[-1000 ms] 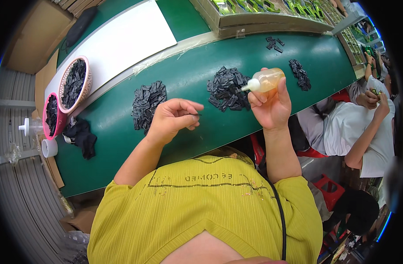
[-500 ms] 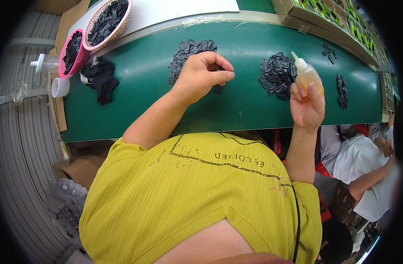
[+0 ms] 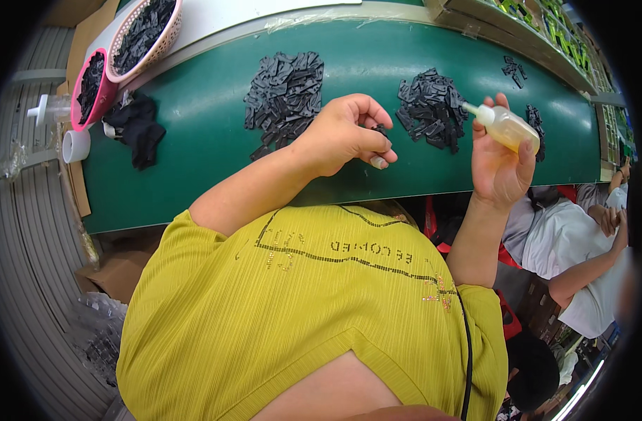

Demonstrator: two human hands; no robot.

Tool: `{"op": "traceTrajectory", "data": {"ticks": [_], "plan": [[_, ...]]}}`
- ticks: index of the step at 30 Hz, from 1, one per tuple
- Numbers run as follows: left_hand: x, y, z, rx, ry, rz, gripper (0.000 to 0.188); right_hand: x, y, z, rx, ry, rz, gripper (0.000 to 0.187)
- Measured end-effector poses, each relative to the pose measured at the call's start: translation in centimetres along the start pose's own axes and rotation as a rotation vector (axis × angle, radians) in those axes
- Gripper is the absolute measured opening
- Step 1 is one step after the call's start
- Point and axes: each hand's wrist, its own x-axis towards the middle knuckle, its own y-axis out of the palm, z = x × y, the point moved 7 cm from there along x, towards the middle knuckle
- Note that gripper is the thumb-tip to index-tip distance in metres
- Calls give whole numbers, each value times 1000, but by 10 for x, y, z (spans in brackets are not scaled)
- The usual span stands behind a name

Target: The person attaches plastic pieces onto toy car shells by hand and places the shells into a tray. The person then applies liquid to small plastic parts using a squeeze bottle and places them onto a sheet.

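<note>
My left hand [image 3: 349,137] is closed in a pinch over the green table, with a small black plastic piece [image 3: 380,130] between thumb and fingers. Most of that piece is hidden. In my right hand [image 3: 502,165] is a clear squeeze bottle [image 3: 515,130] of yellowish liquid, tilted so its thin nozzle points left toward the other hand. The tip is apart from the held piece. A wide pile of black plastic pieces [image 3: 282,91] lies beyond my left wrist. Another heap of black pieces [image 3: 430,112] lies between and beyond my hands.
Smaller groups of black pieces [image 3: 535,119] lie at the right. Pink baskets [image 3: 110,98] of black parts, a dark cloth [image 3: 140,130] and a white tape roll [image 3: 76,146] are at the left. A box of yellow-green items [image 3: 517,42] stands far right. A person in white [image 3: 566,242] sits at the right.
The bottle has tipped from nearly upright to lying over, nozzle to the left. My left hand has moved right, away from the left pile, with the black piece. The view has shifted slightly.
</note>
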Motion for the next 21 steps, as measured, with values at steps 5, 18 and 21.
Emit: {"op": "traceTrajectory", "data": {"ticks": [5, 18, 21], "plan": [[3, -5, 9, 178, 6, -20, 23, -14, -16, -32, 189, 177, -57, 39], [1, -8, 13, 398, -42, -16, 22, -32, 24, -53, -475, -197, 168, 44], [1, -8, 13, 390, -44, -29, 23, -34, 28, -55, -606, -255, 192, 42]]}}
